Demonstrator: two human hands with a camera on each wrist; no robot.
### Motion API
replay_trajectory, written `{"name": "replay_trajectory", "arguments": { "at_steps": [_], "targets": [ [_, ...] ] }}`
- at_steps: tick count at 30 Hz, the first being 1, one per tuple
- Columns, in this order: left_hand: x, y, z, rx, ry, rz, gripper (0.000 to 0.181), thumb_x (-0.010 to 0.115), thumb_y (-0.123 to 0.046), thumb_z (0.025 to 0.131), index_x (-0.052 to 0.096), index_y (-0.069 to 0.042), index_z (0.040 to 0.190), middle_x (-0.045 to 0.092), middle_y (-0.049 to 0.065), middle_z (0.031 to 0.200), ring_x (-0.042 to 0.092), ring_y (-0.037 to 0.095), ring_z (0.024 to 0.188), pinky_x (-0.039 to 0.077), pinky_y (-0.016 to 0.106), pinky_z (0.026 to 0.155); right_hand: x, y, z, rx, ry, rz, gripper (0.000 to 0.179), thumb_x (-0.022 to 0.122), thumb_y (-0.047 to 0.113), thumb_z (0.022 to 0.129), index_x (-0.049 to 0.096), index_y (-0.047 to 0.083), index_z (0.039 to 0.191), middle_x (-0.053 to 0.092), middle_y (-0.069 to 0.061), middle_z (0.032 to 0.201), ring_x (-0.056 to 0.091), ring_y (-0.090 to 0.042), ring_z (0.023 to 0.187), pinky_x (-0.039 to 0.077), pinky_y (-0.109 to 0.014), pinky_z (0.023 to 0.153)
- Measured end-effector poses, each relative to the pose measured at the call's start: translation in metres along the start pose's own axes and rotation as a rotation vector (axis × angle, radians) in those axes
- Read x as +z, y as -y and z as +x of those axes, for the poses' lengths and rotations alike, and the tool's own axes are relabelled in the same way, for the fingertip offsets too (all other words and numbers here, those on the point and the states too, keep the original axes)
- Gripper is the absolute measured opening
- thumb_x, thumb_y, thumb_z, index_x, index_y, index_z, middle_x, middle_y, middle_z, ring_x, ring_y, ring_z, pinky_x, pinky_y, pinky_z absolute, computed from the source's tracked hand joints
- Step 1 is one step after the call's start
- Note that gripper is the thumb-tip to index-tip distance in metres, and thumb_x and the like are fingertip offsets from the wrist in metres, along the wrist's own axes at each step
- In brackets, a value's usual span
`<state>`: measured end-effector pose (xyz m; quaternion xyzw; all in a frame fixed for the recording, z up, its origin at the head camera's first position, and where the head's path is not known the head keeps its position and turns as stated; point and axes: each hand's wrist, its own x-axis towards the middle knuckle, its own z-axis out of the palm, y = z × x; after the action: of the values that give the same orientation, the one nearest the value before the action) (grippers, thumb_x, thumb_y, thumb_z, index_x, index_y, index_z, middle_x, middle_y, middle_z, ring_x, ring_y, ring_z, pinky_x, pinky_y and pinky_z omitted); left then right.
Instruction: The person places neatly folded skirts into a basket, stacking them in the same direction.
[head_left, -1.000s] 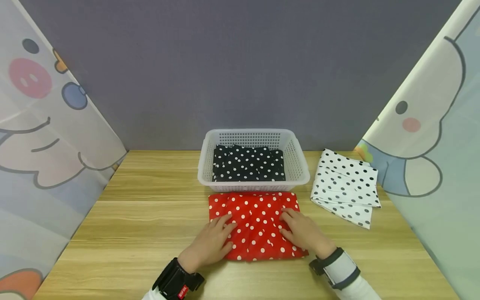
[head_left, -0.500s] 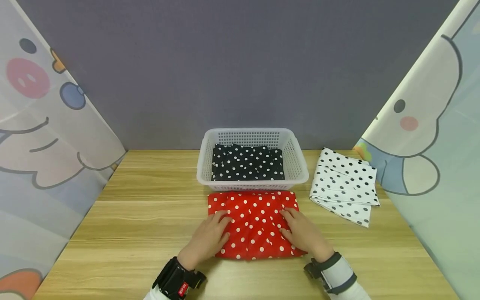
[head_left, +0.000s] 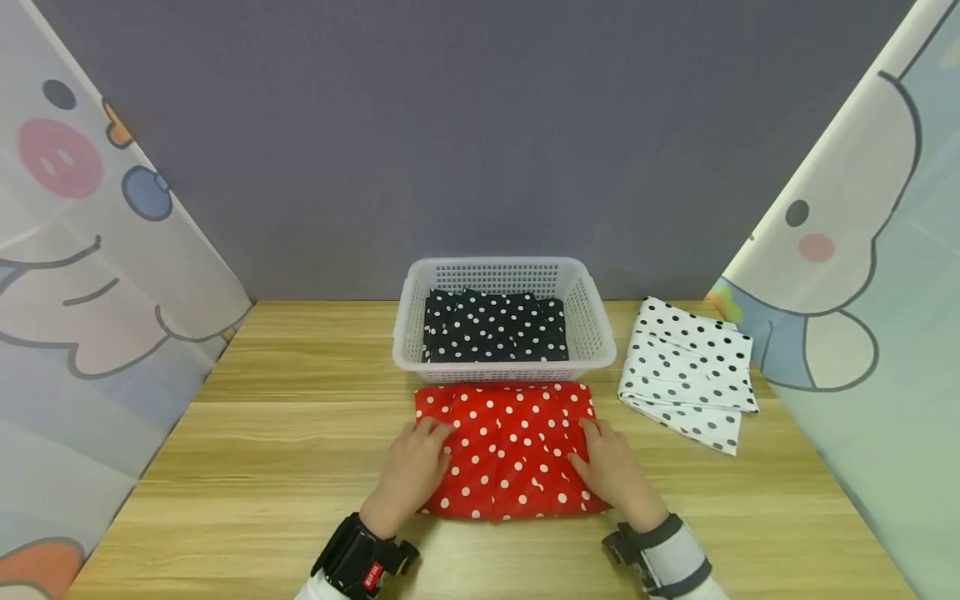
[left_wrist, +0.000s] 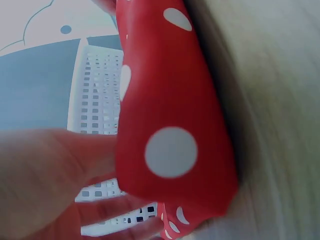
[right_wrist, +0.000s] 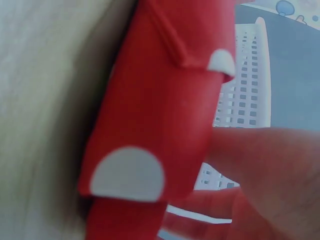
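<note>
A folded red cloth with white polka dots (head_left: 517, 454) lies flat on the wooden table in the head view. My left hand (head_left: 412, 467) rests on its left edge, fingers reaching forward over the fabric. On the opposite edge sits my right hand (head_left: 617, 475), with thumb and fingers touching the cloth. Both wrist views show the cloth's thick folded end close up; the left thumb (left_wrist: 95, 155) and right thumb (right_wrist: 235, 147) lie against its upper side.
Just behind the red cloth stands a white plastic basket (head_left: 596, 329) holding a folded black polka-dot cloth (head_left: 495, 329). To the right lies a loosely folded white cloth with black dots (head_left: 686, 375). A grey panel (head_left: 480, 150) rises at the table's back.
My left hand has slid outward to the red cloth's left edge. My right hand has shifted a little to the right, toward the opposite edge. The cloth stays in place.
</note>
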<state>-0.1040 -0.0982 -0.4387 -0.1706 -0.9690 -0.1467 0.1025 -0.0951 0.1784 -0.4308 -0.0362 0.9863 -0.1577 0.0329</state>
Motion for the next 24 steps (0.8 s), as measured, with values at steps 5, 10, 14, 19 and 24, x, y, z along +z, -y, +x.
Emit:
{"name": "replay_trajectory", "arguments": {
  "at_steps": [5, 10, 14, 19, 24],
  "targets": [
    [-0.003, -0.005, 0.003, -0.14, 0.008, 0.012, 0.041, 0.08, -0.018, 0.068, 0.063, -0.005, 0.104, 0.059, 0.014, 0.091, 0.052, 0.024, 0.071, 0.05, 0.033, 0.058, -0.001, 0.002, -0.002, 0.04, -0.006, -0.019, 0.063, 0.075, 0.025, 0.074, 0.05, -0.008, 0.121, 0.054, -0.024, 0.109, 0.054, -0.032, 0.088, 0.052, -0.046, 0.073],
    [-0.004, -0.009, 0.004, -0.246, 0.031, 0.008, 0.044, 0.081, -0.02, 0.066, 0.061, -0.002, 0.1, 0.057, 0.015, 0.087, 0.052, 0.024, 0.067, 0.049, 0.034, 0.056, -0.002, 0.004, -0.005, 0.071, -0.004, -0.032, 0.063, 0.076, 0.026, 0.073, 0.051, -0.011, 0.118, 0.054, -0.025, 0.103, 0.055, -0.032, 0.082, 0.052, -0.046, 0.069],
    [-0.004, -0.011, 0.005, -0.296, 0.034, -0.012, 0.044, 0.082, -0.019, 0.066, 0.061, 0.0, 0.1, 0.056, 0.016, 0.085, 0.053, 0.025, 0.067, 0.05, 0.036, 0.056, -0.003, 0.004, -0.006, 0.107, 0.011, -0.02, 0.065, 0.076, 0.026, 0.073, 0.05, -0.012, 0.118, 0.052, -0.026, 0.102, 0.055, -0.031, 0.079, 0.053, -0.045, 0.068],
    [-0.004, -0.012, 0.006, -0.351, 0.081, -0.016, 0.046, 0.082, -0.022, 0.066, 0.061, 0.003, 0.098, 0.055, 0.017, 0.085, 0.056, 0.025, 0.068, 0.053, 0.039, 0.058, -0.002, 0.004, -0.007, 0.136, 0.03, -0.012, 0.062, 0.076, 0.025, 0.073, 0.049, -0.014, 0.113, 0.05, -0.025, 0.1, 0.054, -0.031, 0.076, 0.053, -0.043, 0.064],
    [-0.003, -0.012, 0.008, -0.382, 0.11, -0.032, 0.044, 0.082, -0.02, 0.066, 0.06, 0.005, 0.095, 0.052, 0.016, 0.083, 0.056, 0.026, 0.065, 0.053, 0.04, 0.057, -0.001, 0.004, -0.007, 0.158, 0.046, -0.004, 0.062, 0.075, 0.025, 0.074, 0.048, -0.015, 0.112, 0.048, -0.025, 0.1, 0.053, -0.031, 0.075, 0.053, -0.042, 0.062]
  ]
}}
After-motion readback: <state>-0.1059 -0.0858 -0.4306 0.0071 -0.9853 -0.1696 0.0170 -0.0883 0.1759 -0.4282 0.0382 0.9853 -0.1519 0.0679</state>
